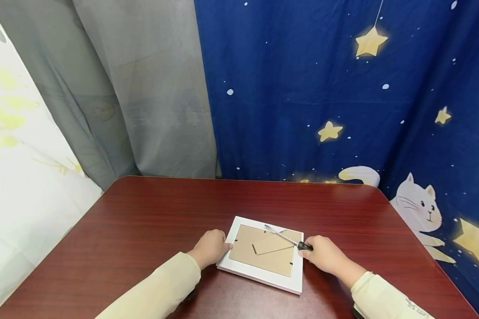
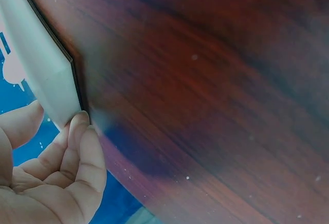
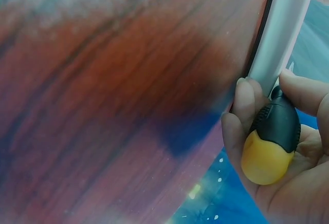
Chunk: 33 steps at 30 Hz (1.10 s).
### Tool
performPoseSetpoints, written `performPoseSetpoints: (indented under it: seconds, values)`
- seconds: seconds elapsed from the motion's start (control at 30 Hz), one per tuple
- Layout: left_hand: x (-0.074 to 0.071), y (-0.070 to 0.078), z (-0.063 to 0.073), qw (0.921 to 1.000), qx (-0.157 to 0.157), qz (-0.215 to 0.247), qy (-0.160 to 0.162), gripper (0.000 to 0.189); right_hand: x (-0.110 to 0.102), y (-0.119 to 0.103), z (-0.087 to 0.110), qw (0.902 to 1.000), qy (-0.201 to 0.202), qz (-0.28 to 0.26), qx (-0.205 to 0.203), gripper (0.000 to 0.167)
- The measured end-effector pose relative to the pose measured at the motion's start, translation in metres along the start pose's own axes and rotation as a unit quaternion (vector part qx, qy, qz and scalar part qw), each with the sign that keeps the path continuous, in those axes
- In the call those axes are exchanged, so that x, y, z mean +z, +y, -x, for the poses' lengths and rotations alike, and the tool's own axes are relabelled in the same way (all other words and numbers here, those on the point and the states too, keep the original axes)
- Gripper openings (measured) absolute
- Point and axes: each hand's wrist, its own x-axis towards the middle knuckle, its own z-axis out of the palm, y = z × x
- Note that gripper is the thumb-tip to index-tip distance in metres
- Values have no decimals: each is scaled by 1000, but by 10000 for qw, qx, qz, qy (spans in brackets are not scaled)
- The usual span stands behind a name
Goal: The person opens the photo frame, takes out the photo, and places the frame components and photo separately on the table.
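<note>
A white picture frame (image 1: 259, 274) lies back side up on the table, slightly turned. Its brown backing board (image 1: 259, 262) carries a stand flap and small dark tabs along its edges. My left hand (image 1: 210, 248) grips the frame's left edge; in the left wrist view the curled fingers (image 2: 85, 157) touch its corner. At the right edge, my right hand (image 1: 323, 253) holds a screwdriver (image 1: 281, 234) whose metal shaft slants across the backing board. Its black and yellow handle (image 3: 270, 136) sits in the palm, while thumb and fingertips meet the frame's side.
The dark red wooden table (image 1: 163, 208) has rounded far corners. Behind it hang a grey curtain (image 1: 155, 88) and a blue curtain (image 1: 279, 88) with stars and a white cat. White patterned cloth (image 1: 20, 177) hangs along the left side.
</note>
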Motion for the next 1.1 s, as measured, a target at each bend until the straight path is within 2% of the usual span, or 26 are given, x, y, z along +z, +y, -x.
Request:
performPoseSetpoints:
  seconds: [0.23, 0.73, 1.1]
  values:
    - [1, -1, 5, 9999, 33, 110, -35, 36, -1, 1, -6, 10000, -72, 4, 45, 22]
    - [-2, -1, 15, 9998, 55, 183, -84, 36, 0, 3, -12, 9995, -43, 39, -304, 24]
    - [-4, -3, 18, 9998, -23, 194, -55, 36, -1, -2, -19, 9994, -53, 88, -330, 25]
